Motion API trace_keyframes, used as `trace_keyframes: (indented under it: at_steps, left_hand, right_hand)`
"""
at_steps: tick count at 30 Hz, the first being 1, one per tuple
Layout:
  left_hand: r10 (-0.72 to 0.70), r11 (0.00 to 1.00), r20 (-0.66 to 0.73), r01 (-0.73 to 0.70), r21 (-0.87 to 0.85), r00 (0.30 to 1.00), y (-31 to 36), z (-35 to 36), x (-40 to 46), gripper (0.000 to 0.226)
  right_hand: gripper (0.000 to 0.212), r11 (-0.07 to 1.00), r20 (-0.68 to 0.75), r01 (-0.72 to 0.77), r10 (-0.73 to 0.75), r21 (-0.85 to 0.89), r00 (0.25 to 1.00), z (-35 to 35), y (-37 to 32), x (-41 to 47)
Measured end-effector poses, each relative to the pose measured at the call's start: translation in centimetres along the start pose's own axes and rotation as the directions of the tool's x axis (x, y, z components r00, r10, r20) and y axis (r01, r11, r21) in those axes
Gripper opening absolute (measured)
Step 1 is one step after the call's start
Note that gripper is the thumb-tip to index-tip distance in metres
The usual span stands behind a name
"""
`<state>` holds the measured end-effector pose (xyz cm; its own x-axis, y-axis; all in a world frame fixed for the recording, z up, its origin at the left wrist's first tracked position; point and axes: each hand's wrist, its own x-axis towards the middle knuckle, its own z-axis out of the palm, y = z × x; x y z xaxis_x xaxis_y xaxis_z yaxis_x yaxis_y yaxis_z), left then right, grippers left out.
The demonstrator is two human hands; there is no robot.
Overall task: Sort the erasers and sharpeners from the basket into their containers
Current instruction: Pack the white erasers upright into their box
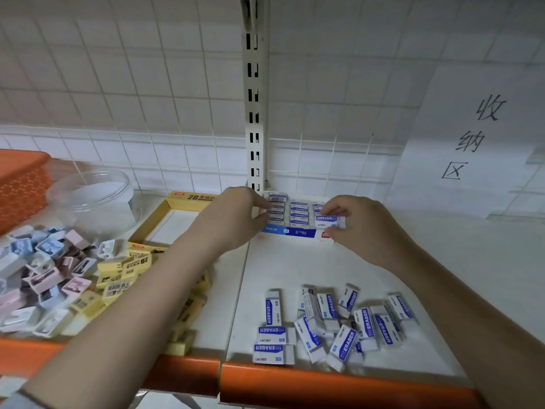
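Right hand [351, 228] pinches an eraser [329, 222], long axis crosswise, just above the box [295, 232]; left hand [236, 219] pinches the packed row.

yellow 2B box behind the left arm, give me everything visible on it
The yellow 2B box is a shallow open tray, cardboard by the look, with yellow walls and a white floor. Its far wall bears a red logo and "2B" in black print. It lies flat on the white shelf, left of the blue-and-white eraser box and right of the clear round tub. No erasers show inside it. The left forearm crosses over its near right part and hides it. Loose yellow erasers lie against its near wall.
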<state>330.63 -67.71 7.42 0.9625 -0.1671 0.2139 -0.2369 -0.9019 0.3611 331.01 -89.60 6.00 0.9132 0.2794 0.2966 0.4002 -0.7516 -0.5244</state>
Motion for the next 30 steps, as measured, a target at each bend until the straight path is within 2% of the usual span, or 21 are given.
trace_keyframes:
  at_steps: [3, 5, 10, 14, 17, 20, 22, 25, 30]
  left_hand:
    - [0.085, 0.996, 0.045, -0.084, -0.016, 0.995, 0.1, -0.4, -2.6, 0.028]
    - [0.154, 0.986, 0.106, -0.146, -0.079, 0.982, 0.0, -0.5, -4.5, 0.029]
    - [0.254, 0.947, 0.211, -0.198, -0.252, 0.944, 0.1, 0.9, -8.0, 0.032]
    - [0.283, 0.948, 0.225, -0.235, -0.217, 0.932, -0.7, 3.6, -8.4, 0.052]
    - [0.212, 0.970, 0.274, -0.168, -0.175, 0.938, -1.4, 5.0, -7.8, 0.054]
    - [0.260, 0.963, 0.231, -0.233, -0.137, 0.937, -0.7, 3.9, -8.2, 0.048]
    - [0.281, 0.959, 0.234, -0.262, -0.112, 0.931, -0.3, 2.9, -8.7, 0.033]
    - [0.242, 0.969, 0.203, -0.228, -0.090, 0.949, -0.2, 2.6, -8.8, 0.028]
    - [0.152, 0.984, 0.136, -0.137, -0.112, 0.979, -0.5, 1.6, -9.3, 0.026]
  right_hand:
    - [0.041, 0.998, -0.013, -0.003, 0.002, -0.055, 1.000, 0.0, -0.3, 1.4]
    - [0.042, 0.999, -0.016, -0.002, 0.001, -0.052, 1.000, -0.1, -0.4, 2.6]
    - [0.021, 0.991, -0.090, -0.070, 0.080, 0.111, 0.993, 1.1, -0.2, 5.0]
    - [0.020, 0.926, -0.165, -0.219, 0.279, 0.307, 0.946, 2.4, 0.2, 6.8]
    - [0.013, 0.822, -0.097, -0.336, 0.423, 0.460, 0.901, 3.5, 0.7, 7.9]
    - [0.002, 0.771, 0.001, -0.376, 0.438, 0.514, 0.899, 4.3, 1.0, 8.5]
    - [0.014, 0.771, 0.062, -0.402, 0.430, 0.494, 0.901, 4.3, 0.9, 8.5]
    - [0.027, 0.843, 0.099, -0.426, 0.418, 0.327, 0.903, 4.3, 0.7, 8.4]
    - [0.028, 0.967, -0.024, -0.253, 0.254, 0.036, 0.967, 5.0, 0.9, 8.3]
